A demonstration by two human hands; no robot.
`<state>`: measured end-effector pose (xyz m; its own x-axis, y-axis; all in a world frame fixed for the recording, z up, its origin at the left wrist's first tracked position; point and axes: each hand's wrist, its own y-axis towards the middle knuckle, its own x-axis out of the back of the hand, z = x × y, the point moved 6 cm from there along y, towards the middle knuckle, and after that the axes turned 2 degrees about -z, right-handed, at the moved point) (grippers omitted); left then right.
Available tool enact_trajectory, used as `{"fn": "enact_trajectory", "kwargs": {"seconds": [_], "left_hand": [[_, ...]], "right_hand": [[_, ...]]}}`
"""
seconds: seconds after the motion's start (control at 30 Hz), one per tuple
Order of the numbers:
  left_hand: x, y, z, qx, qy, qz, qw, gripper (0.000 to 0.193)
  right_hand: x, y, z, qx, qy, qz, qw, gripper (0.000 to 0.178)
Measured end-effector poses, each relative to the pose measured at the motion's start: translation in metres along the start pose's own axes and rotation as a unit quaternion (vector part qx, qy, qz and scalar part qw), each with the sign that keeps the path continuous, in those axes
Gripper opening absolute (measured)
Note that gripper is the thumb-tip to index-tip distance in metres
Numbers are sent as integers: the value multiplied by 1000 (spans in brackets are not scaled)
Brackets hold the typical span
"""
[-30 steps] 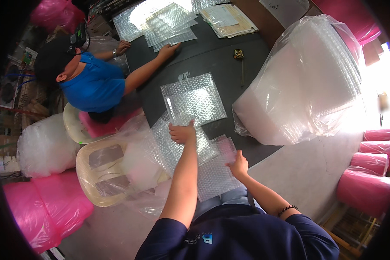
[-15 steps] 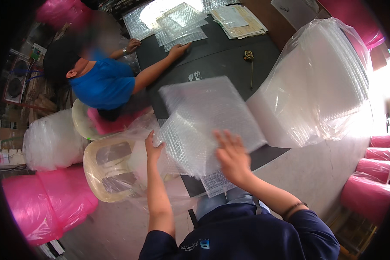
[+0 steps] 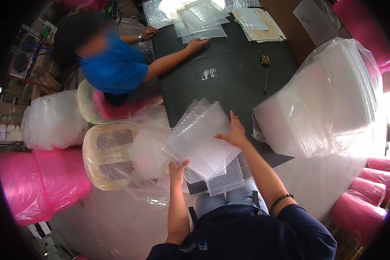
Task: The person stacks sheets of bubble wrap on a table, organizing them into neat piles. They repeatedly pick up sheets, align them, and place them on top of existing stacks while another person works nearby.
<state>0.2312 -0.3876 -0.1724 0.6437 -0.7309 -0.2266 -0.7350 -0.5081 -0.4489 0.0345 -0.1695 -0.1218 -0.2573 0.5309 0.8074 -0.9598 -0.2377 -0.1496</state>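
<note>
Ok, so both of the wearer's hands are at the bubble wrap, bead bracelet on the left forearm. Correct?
Wrong forearm: the head view shows the bracelet on the right forearm. Left hand and right hand are indeed at the bubble wrap.

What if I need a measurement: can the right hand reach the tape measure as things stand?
Probably yes, stretching forward: the tape measure lies uncovered on the dark tabletop, with nothing visible between it and the right hand.
</note>
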Motion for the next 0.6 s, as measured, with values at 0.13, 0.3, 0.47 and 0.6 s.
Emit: {"fn": "enact_trajectory", "kwargs": {"seconds": [0.13, 0.3, 0.47, 0.6], "left_hand": [[-28, -21, -61, -106, 6, 26, 994, 75], [-42, -6, -79, -212, 124, 122, 961, 103], [-62, 9, -44, -282, 283, 163, 902, 96], [-43, 30, -5, -188, 229, 127, 947, 56]], "right_hand": [[53, 9, 9, -21, 409, 249, 878, 73], [93, -4, 26, 49, 523, 194, 828, 63], [45, -19, -13, 116, 325, 240, 907, 85], [34, -24, -31, 169, 249, 141, 943, 83]]}}
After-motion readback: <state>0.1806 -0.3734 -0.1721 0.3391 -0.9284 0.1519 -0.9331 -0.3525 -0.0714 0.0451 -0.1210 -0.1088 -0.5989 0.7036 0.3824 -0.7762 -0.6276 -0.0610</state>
